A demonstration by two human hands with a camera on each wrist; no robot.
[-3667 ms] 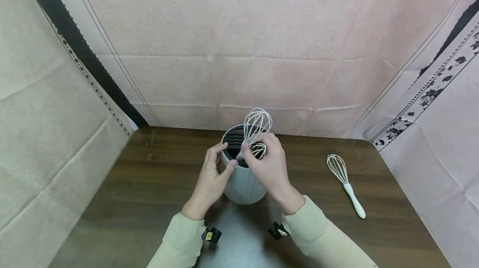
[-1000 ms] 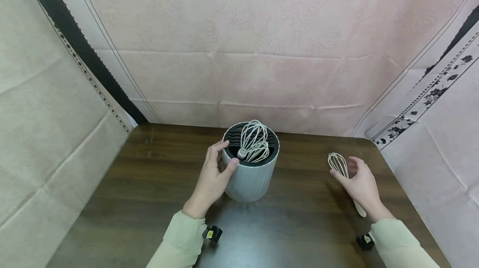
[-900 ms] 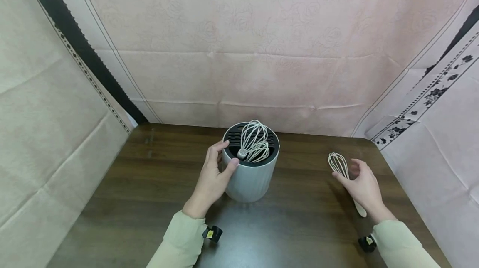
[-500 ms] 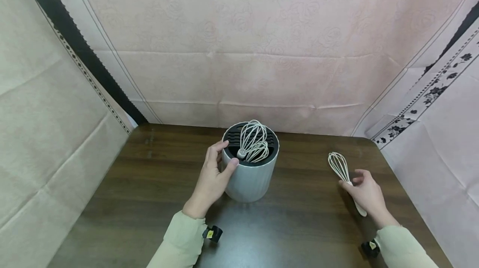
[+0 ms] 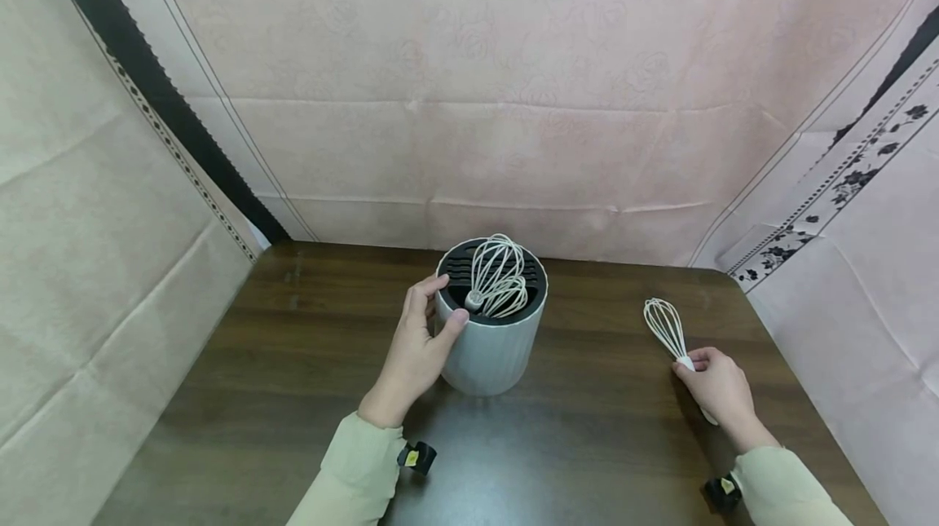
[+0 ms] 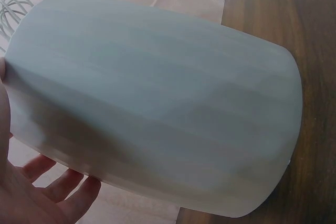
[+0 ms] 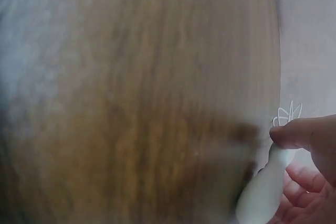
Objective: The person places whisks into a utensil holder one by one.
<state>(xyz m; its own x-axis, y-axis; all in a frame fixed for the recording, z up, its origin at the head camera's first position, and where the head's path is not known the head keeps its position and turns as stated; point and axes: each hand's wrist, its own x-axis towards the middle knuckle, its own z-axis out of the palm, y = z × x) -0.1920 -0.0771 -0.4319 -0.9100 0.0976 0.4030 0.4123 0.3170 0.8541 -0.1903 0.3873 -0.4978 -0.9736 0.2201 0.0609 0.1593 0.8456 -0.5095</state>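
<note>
My left hand [image 5: 414, 346] holds a pale grey-blue utensil holder [image 5: 484, 359] near its rim, thumb in front and fingers on the left side. In the left wrist view the holder's ribbed wall [image 6: 157, 98] fills most of the picture, with the fingers [image 6: 63, 187] along its lower side. Two white whisks [image 5: 499, 277] stand in the holder, wire loops up; their handles are mostly hidden inside. On the right, my right hand [image 5: 719, 387] pinches the handle of another white whisk [image 5: 664, 329], thumb over its neck. The right wrist view shows that handle [image 7: 260, 198] below the thumb.
A black slotted insert [image 5: 460, 271] covers part of the holder's top. The brown wooden table [image 5: 330, 330] ends at a pale cloth backdrop [image 5: 469, 143], with more cloth at both sides. A small black camera sits on each wrist.
The whisk my right hand held over the holder earlier is now inside it. My right hand has moved right, then down along the lying whisk to its handle. The left hand stays put.
</note>
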